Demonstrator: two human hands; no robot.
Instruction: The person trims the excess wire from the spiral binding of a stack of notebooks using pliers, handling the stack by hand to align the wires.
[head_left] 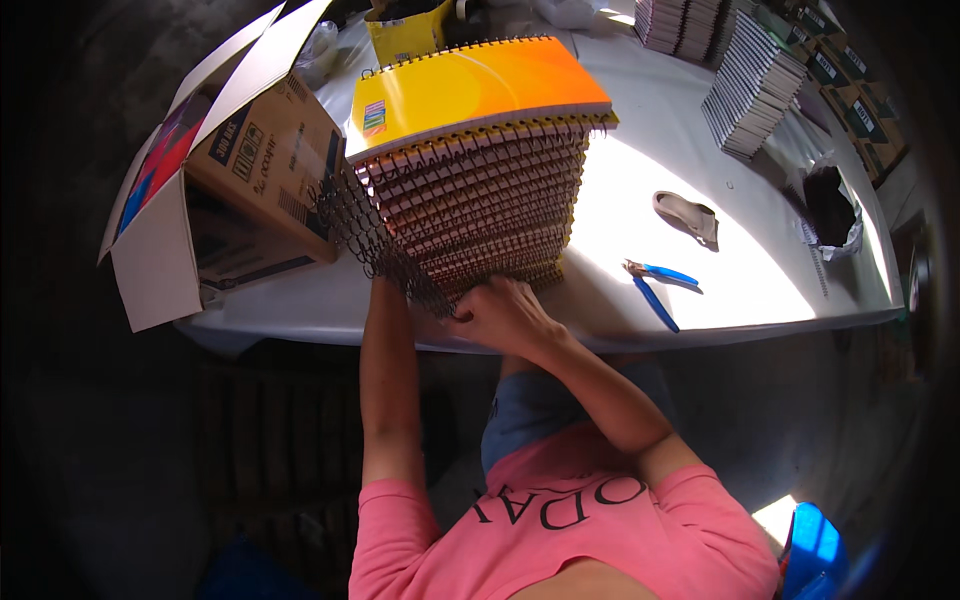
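Observation:
A tall stack of spiral notebooks (480, 190) stands at the table's near edge, with a yellow and orange cover (490, 85) on top and dark wire bindings showing on the side toward me. Loose-looking black spiral coils (370, 225) hang along its left side, down toward my hands. My right hand (505, 312) is at the foot of the stack, fingers curled together by the lowest coils; what they pinch is too small to make out. My left forearm (390, 345) reaches up behind the coils, which hide that hand's fingers.
An open cardboard box (265, 165) holding colourful covers stands left. On the white-covered table (620, 320) lie blue-handled pliers (660, 285) and a beige strap-like piece (687, 214). More notebook stacks (752, 85), a bag with dark contents (832, 210) and boxes (850, 95) are at right; a yellow container (408, 35) is behind.

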